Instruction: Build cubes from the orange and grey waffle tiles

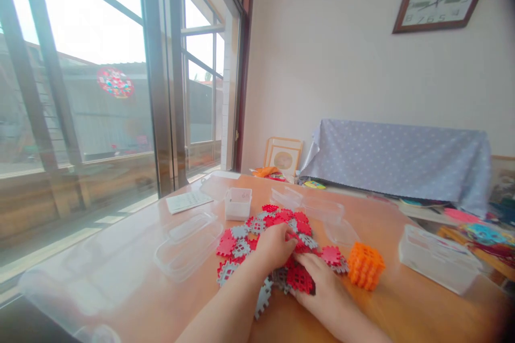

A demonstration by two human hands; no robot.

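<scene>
A heap of red and grey interlocking plastic tiles with notched edges (241, 247) lies spread on the table in front of me. My left hand (277, 244) is over the middle of the heap, fingers curled in and closed; what they pinch, if anything, is hidden. Just to its right and nearer me, my right hand (317, 278) has its thumb and fingers around a red lattice tile (300, 277). Grey tiles lie right beside and below that one. An orange cube (366, 266) built of similar tiles stands to the right of my right hand.
The wooden table (137, 257) holds a small white box (238, 203), clear plastic lids (189, 246), a paper sheet (188, 202) and, at right, a clear container (438, 258). Clear tubs (324, 209) stand behind the heap. Windows line the left; a dotted cloth (402, 163) hangs behind.
</scene>
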